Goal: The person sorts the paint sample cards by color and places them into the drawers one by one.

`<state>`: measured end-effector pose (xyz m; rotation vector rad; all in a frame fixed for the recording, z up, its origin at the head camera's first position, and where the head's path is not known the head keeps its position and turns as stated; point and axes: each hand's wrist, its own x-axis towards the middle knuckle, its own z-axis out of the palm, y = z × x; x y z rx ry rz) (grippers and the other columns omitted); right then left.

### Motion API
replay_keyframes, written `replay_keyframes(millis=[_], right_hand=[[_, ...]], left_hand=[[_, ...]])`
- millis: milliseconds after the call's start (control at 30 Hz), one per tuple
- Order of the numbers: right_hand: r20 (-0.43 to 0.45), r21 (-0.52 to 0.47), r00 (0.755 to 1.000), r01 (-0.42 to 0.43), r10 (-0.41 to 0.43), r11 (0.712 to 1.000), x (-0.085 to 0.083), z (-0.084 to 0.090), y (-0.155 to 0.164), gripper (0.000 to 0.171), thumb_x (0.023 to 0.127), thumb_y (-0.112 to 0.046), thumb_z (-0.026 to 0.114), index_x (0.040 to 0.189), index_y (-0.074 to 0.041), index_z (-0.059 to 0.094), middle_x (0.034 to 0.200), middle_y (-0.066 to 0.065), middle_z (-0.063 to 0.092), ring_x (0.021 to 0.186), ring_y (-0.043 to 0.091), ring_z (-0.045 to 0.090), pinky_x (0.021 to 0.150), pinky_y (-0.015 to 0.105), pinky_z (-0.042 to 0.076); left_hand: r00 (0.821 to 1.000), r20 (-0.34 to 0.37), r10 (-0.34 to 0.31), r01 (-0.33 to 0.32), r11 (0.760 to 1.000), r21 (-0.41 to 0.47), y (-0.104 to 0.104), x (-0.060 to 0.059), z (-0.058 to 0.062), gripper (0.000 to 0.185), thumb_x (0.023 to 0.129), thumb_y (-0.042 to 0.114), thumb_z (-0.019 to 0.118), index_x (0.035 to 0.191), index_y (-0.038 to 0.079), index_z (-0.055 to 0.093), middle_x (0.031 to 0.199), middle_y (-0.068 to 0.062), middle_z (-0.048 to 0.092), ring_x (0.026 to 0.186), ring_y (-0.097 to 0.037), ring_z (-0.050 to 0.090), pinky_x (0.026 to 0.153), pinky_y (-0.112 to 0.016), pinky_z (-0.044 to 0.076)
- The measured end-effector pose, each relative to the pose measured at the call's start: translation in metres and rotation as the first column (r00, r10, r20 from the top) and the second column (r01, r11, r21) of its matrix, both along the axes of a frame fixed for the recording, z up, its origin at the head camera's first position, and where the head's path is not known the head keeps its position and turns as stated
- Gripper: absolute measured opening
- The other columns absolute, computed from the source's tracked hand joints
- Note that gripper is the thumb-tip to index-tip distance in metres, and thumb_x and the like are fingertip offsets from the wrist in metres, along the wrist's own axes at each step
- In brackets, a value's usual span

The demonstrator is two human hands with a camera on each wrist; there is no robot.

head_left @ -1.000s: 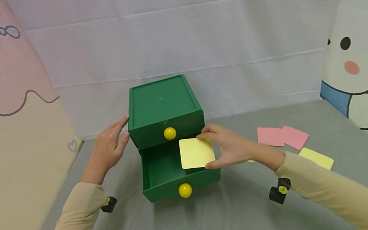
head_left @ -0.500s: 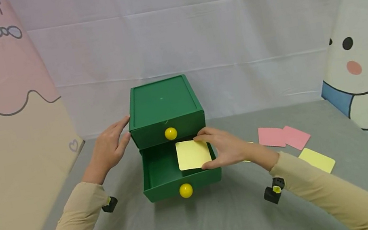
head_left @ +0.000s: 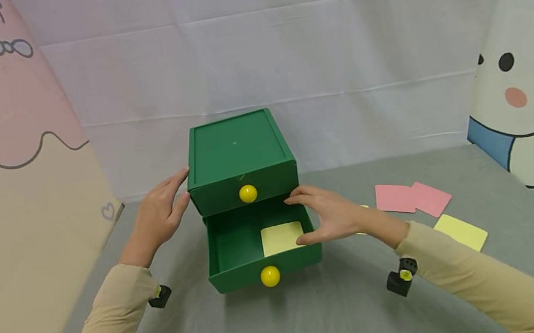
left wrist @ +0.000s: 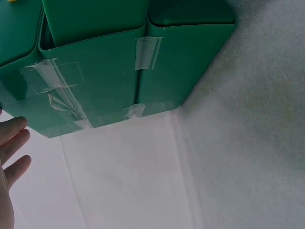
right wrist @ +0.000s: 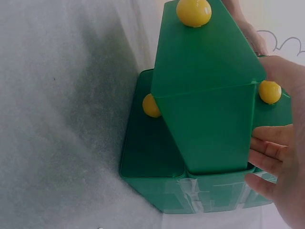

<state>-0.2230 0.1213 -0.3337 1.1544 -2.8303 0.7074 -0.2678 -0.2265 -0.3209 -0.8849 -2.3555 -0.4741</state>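
A green cabinet (head_left: 237, 147) with yellow knobs stands on the grey cloth, and its middle drawer (head_left: 232, 243) is pulled out. Flat inside that drawer, at its right, lies a square yellow card (head_left: 278, 237). My right hand (head_left: 331, 212) reaches over the drawer's right wall, thumb and fingers spread apart, the thumb near the card and not gripping it. In the right wrist view its fingers (right wrist: 269, 152) lie close to the drawer's side. My left hand (head_left: 156, 213) is at the cabinet's upper left edge with its fingers extended; the left wrist view shows its fingers (left wrist: 14, 143) beside the taped green side.
To the right on the cloth lie two overlapping pink cards (head_left: 395, 198) and a yellow card (head_left: 461, 232). Another yellow card (head_left: 362, 232) is mostly hidden behind my right wrist. A white curtain (head_left: 280, 57) hangs behind the cabinet.
The yellow card that my right hand held upright has been let go and now lies on the drawer's floor. My right hand stays over the drawer. My left hand has barely moved.
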Motion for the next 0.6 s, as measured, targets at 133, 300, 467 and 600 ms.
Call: replay_keyframes(millis=[133,300,467,600], right_hand=[[0.029,-0.026,1.0,0.012,-0.011,1.0,0.001,0.004,0.004,0.069,0.075,-0.041,0.067,0.131,-0.007,0.046,0.134,0.012,0.04,0.119,0.027,0.041,0.096,0.046,0.038],[0.038,-0.06,0.999,0.025,-0.023,0.998,0.002,0.008,0.013,0.069,0.074,-0.038,0.069,0.132,-0.006,0.046,0.134,0.011,0.04,0.118,0.026,0.041,0.095,0.047,0.039],[0.016,-0.1,1.0,0.023,-0.021,0.995,0.001,0.012,0.027,0.07,0.074,-0.037,0.071,0.131,-0.005,0.046,0.129,0.008,0.044,0.116,0.024,0.044,0.093,0.046,0.041],[0.03,-0.113,0.998,0.053,-0.05,0.992,0.001,0.011,0.04,0.071,0.075,-0.038,0.071,0.132,-0.006,0.045,0.131,0.008,0.042,0.119,0.026,0.041,0.095,0.05,0.038]], left_hand=[[1.0,0.0,0.005,-0.005,1.0,-0.002,0.0,0.0,-0.001,0.049,0.097,0.031,0.039,0.136,0.0,0.041,0.129,-0.019,0.05,0.115,-0.035,0.05,0.094,-0.051,0.04],[1.0,0.002,0.007,-0.007,1.0,-0.005,-0.001,0.0,0.0,0.048,0.097,0.03,0.04,0.135,0.0,0.041,0.129,-0.019,0.05,0.115,-0.035,0.049,0.094,-0.051,0.04],[1.0,0.003,0.002,-0.002,1.0,-0.005,-0.001,0.0,0.0,0.049,0.097,0.03,0.04,0.135,0.0,0.041,0.129,-0.019,0.05,0.115,-0.035,0.049,0.095,-0.051,0.039],[1.0,-0.001,0.001,-0.001,1.0,-0.004,-0.001,0.0,0.0,0.048,0.097,0.03,0.04,0.135,0.0,0.042,0.128,-0.019,0.05,0.115,-0.035,0.05,0.094,-0.051,0.039]])
